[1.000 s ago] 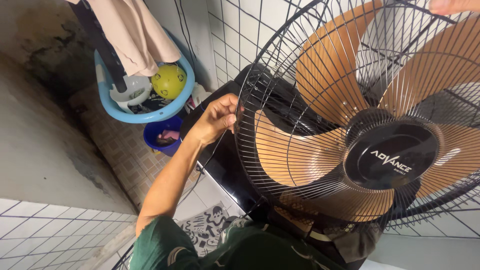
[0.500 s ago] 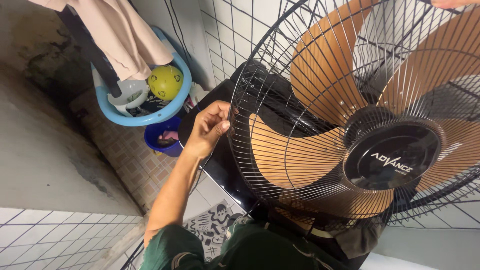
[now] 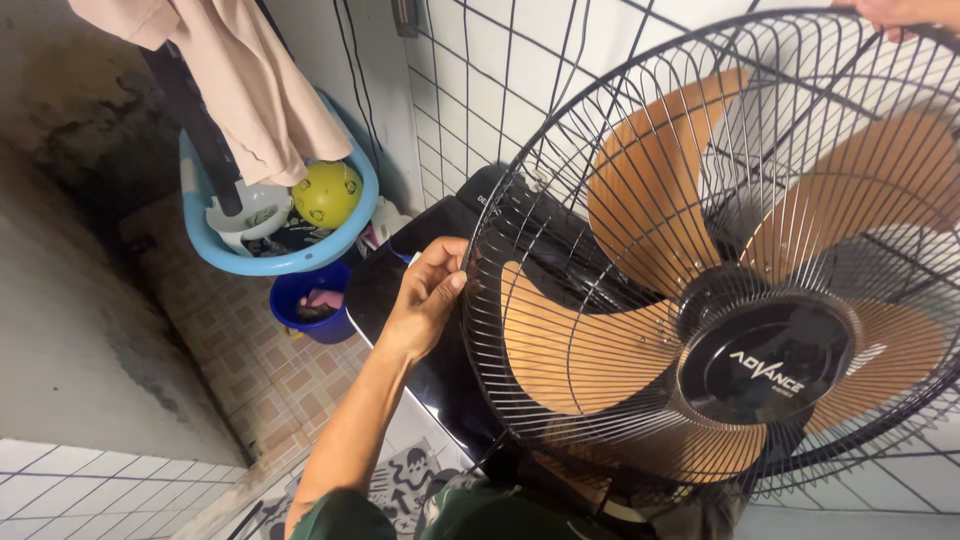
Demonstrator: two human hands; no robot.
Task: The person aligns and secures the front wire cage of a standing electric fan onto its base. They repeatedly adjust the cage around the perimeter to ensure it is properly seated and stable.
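A large fan with a black wire front grille (image 3: 560,190) and wood-coloured blades (image 3: 650,180) fills the right half of the view. Its black round centre cap (image 3: 765,372) sits low right. My left hand (image 3: 428,295) pinches the grille's left rim, fingers closed on the wire. My right hand (image 3: 905,12) shows only partly at the top right corner, resting on the upper rim; its grip is cut off by the frame edge.
A light blue tub (image 3: 275,255) holding a yellow ball (image 3: 327,195) and a white bowl sits at left, above a dark blue bucket (image 3: 312,300). A beige cloth (image 3: 250,85) hangs from a dark pole. White tiled wall behind, patterned tile floor below.
The fan sits lower in the view now. My left hand has stayed on the left rim of the grille, shifting slightly down along it.
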